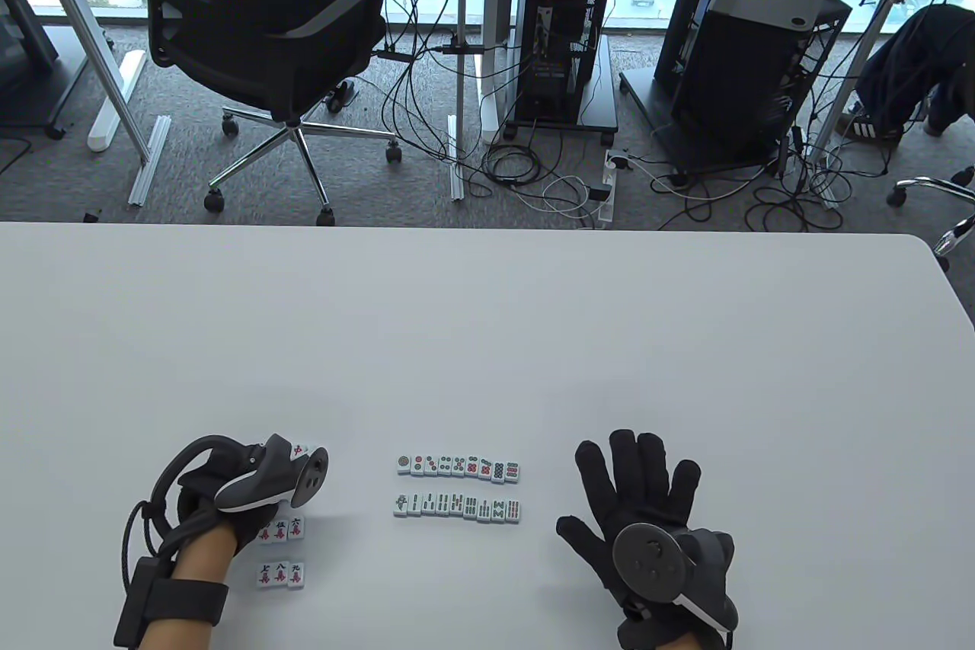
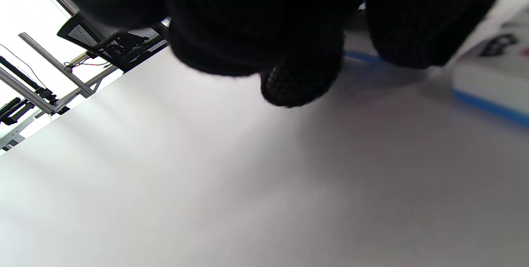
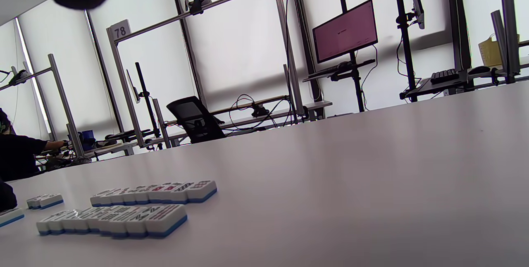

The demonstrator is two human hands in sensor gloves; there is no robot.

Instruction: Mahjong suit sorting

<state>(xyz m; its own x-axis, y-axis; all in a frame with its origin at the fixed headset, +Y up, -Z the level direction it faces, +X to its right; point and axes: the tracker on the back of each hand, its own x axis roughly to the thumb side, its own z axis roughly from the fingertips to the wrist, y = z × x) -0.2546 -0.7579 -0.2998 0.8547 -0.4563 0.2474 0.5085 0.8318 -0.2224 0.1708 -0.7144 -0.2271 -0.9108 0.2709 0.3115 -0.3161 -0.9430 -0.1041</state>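
Two sorted rows of mahjong tiles lie at mid-table: a dots row [image 1: 457, 465] and a bamboo row [image 1: 457, 507] in front of it. Both rows show in the right wrist view [image 3: 153, 192], [image 3: 111, 220]. Character tiles lie at the left in two short rows [image 1: 280, 528], [image 1: 279, 575], and one more tile [image 1: 301, 448] peeks out past the tracker. My left hand [image 1: 242, 528] hovers over these, its fingers [image 2: 301, 81] bunched down at the table beside a blue-backed tile [image 2: 487, 77]. My right hand [image 1: 640, 486] lies flat, fingers spread, right of the rows, holding nothing.
The white table [image 1: 487, 345] stretches far back behind the tiles. Its right edge [image 1: 961, 299] curves away at the corner. An office chair [image 1: 266, 48] and computer carts stand on the floor beyond the far edge.
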